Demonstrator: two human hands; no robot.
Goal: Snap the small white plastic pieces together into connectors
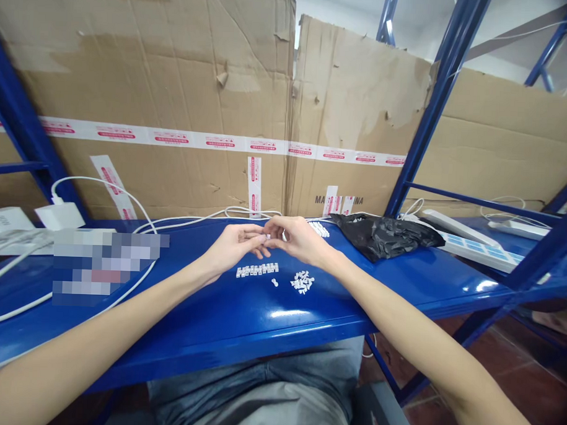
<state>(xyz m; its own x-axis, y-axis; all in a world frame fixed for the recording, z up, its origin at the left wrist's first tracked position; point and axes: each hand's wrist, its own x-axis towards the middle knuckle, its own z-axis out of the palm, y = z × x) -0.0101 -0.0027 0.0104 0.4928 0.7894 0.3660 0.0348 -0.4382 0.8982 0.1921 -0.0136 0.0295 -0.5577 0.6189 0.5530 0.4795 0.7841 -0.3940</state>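
Pinch at mid-shelf: I have the left hand [233,248] and right hand [301,241] raised just above the blue steel shelf [177,333], fingers curled in, tips pressed together from both sides on a small white plastic piece [266,237], too small for me to make out its shape from here. Directly below the hands, lying on the shelf: a neat row of white pieces [257,270] set side by side, a single loose white piece [274,281] just beside that row, and a heaped pile of white pieces [302,282] to the right. Another cluster of white pieces [319,229] sits partly behind the right hand. Farther right I log a crumpled black plastic bag [385,236] and a white power strip [477,251]; far left, a white charger [60,216] with its white cable [96,184] — cardboard sheets [142,108] stand behind everything.
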